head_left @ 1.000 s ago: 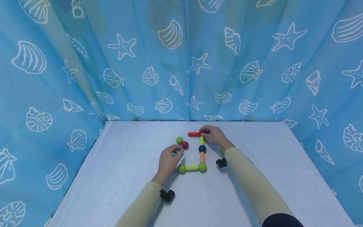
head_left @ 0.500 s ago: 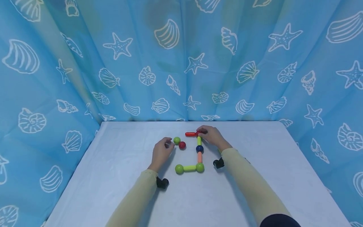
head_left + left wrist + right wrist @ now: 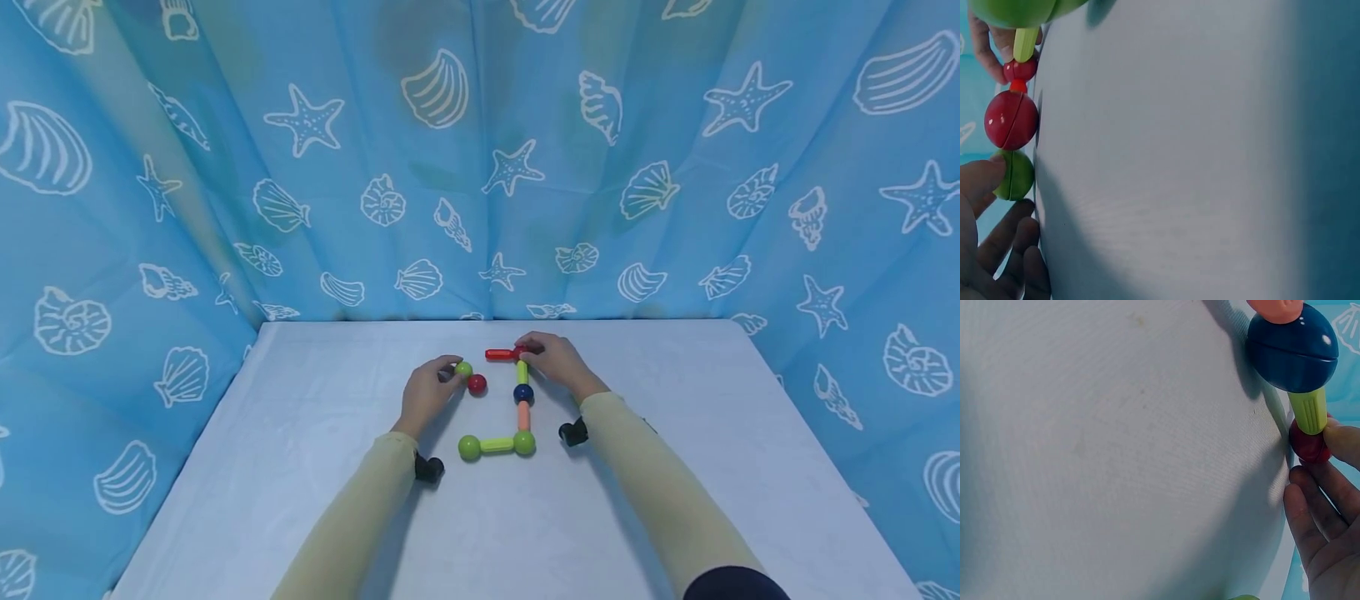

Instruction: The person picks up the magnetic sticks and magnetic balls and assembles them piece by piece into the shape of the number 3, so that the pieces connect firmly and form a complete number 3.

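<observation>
My left hand point(image 3: 429, 393) has thumb and fingers around a loose green ball point(image 3: 464, 369), pinching it; the left wrist view shows the thumb on that green ball point(image 3: 1015, 178). A loose red ball point(image 3: 477, 384) sits right beside it. At the far end of a joined chain, my right hand point(image 3: 555, 360) grips another red ball point(image 3: 1310, 445). From this ball a red rod point(image 3: 498, 355) points left. A yellow-green rod point(image 3: 522, 372) runs nearer to a dark blue ball point(image 3: 523, 392), followed by an orange-pink rod point(image 3: 523, 415).
The chain turns left at a green corner ball point(image 3: 524, 442), through a yellow-green rod point(image 3: 497, 445), to a green end ball point(image 3: 469, 447). A white-covered table point(image 3: 337, 375) carries everything. Behind hangs a blue curtain point(image 3: 480, 233) with shell patterns.
My left hand has moved away from the loose red ball, leftward and farther back, and now takes hold of the green ball. The right hand stays at the chain's far red ball.
</observation>
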Available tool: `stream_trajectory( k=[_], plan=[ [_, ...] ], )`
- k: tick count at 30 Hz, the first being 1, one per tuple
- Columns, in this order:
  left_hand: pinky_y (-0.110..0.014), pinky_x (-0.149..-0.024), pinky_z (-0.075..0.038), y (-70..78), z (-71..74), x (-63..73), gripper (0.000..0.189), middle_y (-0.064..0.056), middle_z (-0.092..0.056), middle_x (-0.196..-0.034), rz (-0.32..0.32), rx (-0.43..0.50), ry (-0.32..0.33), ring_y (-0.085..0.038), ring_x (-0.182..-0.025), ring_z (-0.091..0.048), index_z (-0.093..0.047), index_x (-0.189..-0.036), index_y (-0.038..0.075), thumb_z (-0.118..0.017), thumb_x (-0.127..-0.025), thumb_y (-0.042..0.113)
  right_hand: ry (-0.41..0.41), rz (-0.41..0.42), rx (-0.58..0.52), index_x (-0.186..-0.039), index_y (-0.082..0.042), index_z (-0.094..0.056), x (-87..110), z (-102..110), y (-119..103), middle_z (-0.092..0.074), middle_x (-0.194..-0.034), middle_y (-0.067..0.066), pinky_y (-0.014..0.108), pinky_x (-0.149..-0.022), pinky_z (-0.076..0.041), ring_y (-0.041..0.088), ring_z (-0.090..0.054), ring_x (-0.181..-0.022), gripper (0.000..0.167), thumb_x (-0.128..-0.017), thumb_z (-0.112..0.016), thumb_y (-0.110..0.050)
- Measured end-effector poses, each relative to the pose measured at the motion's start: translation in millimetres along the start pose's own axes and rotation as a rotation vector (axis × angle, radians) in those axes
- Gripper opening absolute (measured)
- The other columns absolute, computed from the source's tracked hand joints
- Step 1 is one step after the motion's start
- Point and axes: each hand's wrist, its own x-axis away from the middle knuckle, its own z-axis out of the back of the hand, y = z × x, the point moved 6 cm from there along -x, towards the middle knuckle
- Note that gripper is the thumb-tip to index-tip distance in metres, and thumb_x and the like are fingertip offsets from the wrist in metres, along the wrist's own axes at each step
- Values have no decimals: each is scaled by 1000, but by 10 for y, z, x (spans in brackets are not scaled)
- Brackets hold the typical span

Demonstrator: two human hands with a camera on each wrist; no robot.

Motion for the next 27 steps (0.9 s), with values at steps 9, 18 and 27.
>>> stream_trajectory(
  k=[9,18,27],
  plan=[
    [-40,-91,-54,-21,-10,-76,33,-4,-70,-114,-11,28,-4,-22,-102,-65,-69,-127,21,-74,-95,25,-8,-7,-11,-130,-21,-66,44,19,-27,-66,-130,5,48,-110,-43,28,-55,-128,31,-99,-68,-19],
    [-39,-91,-54,-26,-37,-160,34,-4,-70,-115,9,66,-19,-22,-104,-64,-69,-128,21,-75,-94,23,-8,7,-17,-129,-19,-66,55,31,-30,-66,-130,6,47,-109,-43,28,-55,-127,30,-99,-68,-19],
    [-41,-95,-52,9,-46,-224,35,-5,-70,-119,9,75,-25,-24,-107,-63,-69,-129,21,-75,-94,24,-11,1,-25,-129,-20,-66,38,34,3,-65,-131,4,48,-111,-41,27,-54,-129,29,-100,-67,-19]
  ],
)
